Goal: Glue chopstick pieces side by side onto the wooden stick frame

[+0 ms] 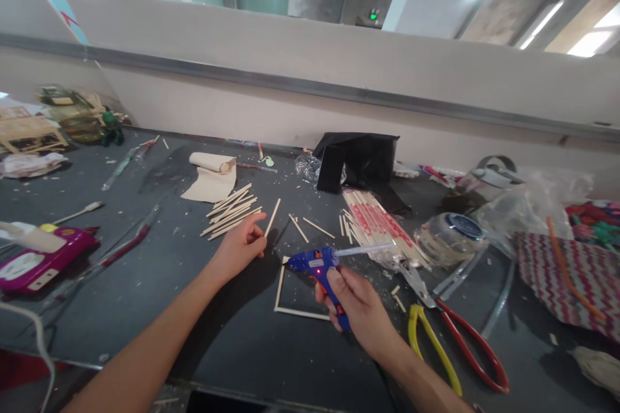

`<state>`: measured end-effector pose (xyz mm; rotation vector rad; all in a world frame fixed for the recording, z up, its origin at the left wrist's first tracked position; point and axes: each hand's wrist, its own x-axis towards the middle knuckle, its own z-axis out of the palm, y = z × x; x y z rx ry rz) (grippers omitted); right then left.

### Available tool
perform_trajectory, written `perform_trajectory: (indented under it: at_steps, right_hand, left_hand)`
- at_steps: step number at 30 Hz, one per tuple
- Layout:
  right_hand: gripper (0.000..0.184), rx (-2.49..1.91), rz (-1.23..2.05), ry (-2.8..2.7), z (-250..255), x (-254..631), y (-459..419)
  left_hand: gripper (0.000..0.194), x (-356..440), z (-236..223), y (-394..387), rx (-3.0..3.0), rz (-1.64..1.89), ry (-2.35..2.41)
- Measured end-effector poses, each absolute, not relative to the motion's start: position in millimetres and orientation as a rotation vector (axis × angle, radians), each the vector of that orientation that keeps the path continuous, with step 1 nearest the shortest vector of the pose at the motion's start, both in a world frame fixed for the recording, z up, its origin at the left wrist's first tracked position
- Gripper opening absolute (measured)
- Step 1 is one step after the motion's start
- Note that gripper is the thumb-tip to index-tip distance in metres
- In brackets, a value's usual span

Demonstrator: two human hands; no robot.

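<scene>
My right hand [361,303] is wrapped round the handle of a blue hot glue gun [314,262], its small red light lit and a clear glue stick [361,250] poking from the back. The nozzle touches or sits just above the upper left corner of a frame of thin wooden sticks [279,287] lying on the dark table. Part of this frame is hidden behind the glue gun and my right hand. A wooden stick [272,217] slants up from the fingertips of my left hand [241,246], which looks closed in a pinch on its lower end.
Loose sticks [232,213] lie beyond my left hand. Packaged sticks [375,222], red-and-yellow-handled pliers [436,322] and a clear jar [453,235] are to the right. A black phone [330,169] stands at the back, near a cloth roll [212,174]. A purple device [43,258] sits left.
</scene>
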<state>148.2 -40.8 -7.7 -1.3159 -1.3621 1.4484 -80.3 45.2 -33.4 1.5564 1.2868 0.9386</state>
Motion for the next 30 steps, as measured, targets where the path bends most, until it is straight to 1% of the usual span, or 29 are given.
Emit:
perform_trajectory:
  at_steps: [24,30]
  right_hand:
    - [0.046,-1.304,1.413,-1.380,-12.3,150.8,-40.4]
    - [0.046,-1.306,1.421,-1.377,-14.5,149.4,-39.9]
  left_hand:
    - [0.054,-82.4,-38.6,47.8,1.583,0.928,1.297]
    - [0.052,-82.2,-37.8,46.7,1.572,0.936,1.293]
